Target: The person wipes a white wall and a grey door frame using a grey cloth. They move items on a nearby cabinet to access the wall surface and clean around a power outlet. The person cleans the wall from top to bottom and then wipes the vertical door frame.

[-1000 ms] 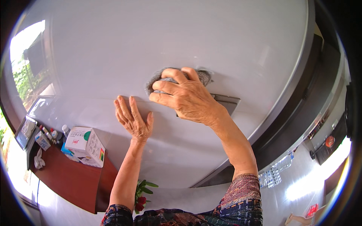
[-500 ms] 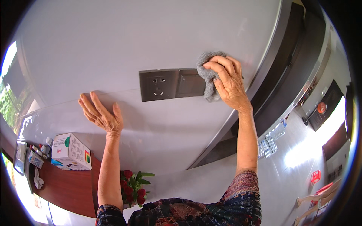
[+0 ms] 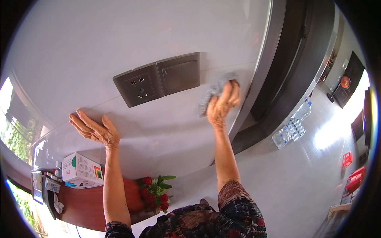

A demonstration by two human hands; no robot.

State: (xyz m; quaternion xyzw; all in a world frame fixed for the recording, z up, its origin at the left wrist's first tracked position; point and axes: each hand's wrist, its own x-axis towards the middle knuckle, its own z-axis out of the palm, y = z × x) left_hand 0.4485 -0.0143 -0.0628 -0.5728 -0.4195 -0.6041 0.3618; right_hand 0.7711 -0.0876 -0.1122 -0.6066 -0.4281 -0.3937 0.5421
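Right hand (image 3: 223,104) has slid down-right off the switch plate (image 3: 178,73), clutching grey cloth (image 3: 213,92); left hand (image 3: 94,130) splayed flat on wall (image 3: 119,35); socket (image 3: 138,85) looks unwiped.

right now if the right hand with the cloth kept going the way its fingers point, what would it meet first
Probably the grey door frame: the right hand presses a grey cloth to the wall just beside it, fingers aimed up and right. Depth is unclear.
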